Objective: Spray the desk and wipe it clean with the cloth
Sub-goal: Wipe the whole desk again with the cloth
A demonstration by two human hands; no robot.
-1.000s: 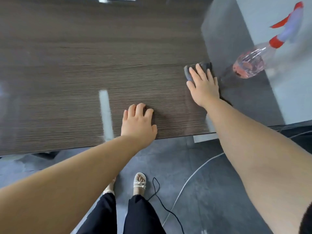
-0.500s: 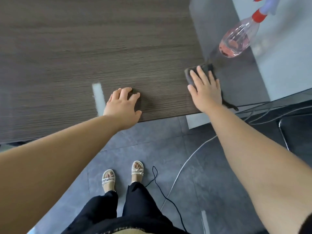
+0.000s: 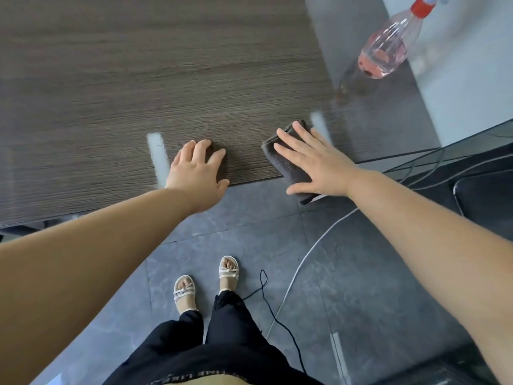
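Note:
A dark wood-grain desk (image 3: 138, 79) fills the upper part of the head view. My right hand (image 3: 313, 162) lies flat with straight fingers on a folded dark grey cloth (image 3: 286, 165) at the desk's near edge; part of the cloth hangs over the edge. My left hand (image 3: 198, 169) rests on the desk near the front edge, fingers loosely bent, holding nothing. A clear spray bottle (image 3: 388, 51) with pink liquid and a red collar stands at the far right on the glossy grey section.
A glossy grey side panel (image 3: 374, 112) adjoins the desk on the right. Below the desk edge is grey tiled floor (image 3: 361, 287) with a white cable (image 3: 305, 257) and a black cable (image 3: 277, 320). My sandalled feet stand near the desk.
My right hand has drawn the cloth back from near the bottle to the desk's front edge, where it overhangs. My left hand stays on the desk. The view has tilted downward.

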